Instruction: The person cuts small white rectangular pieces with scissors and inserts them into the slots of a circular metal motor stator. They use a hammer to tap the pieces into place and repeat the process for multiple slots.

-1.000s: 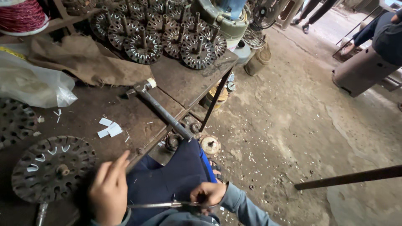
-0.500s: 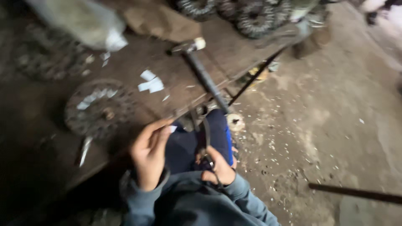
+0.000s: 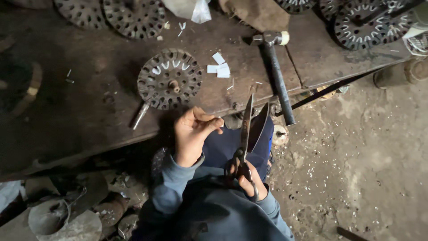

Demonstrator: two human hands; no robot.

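Observation:
My right hand (image 3: 249,180) grips the handles of large metal scissors (image 3: 248,129), blades open and pointing up toward the wooden bench (image 3: 80,116). My left hand (image 3: 192,133) is just left of the blades, fingertips pinched together; whether they hold anything I cannot tell. Just above my left hand on the bench lies a round slotted metal disc (image 3: 169,79) with a central shaft and several white paper strips in its slots. A few cut white paper pieces (image 3: 218,69) lie to its right.
A hammer (image 3: 276,67) lies on the bench right of the paper pieces. More slotted discs sit at the back left (image 3: 133,18) and back right (image 3: 370,22). A plastic bag (image 3: 191,9) and brown cloth (image 3: 258,13) lie at the back. Scrap metal (image 3: 62,218) lies below left.
The view has swung down onto the bench and my lap. The scissors have turned from lying crosswise to pointing up with blades open. My left hand went from spread to pinched.

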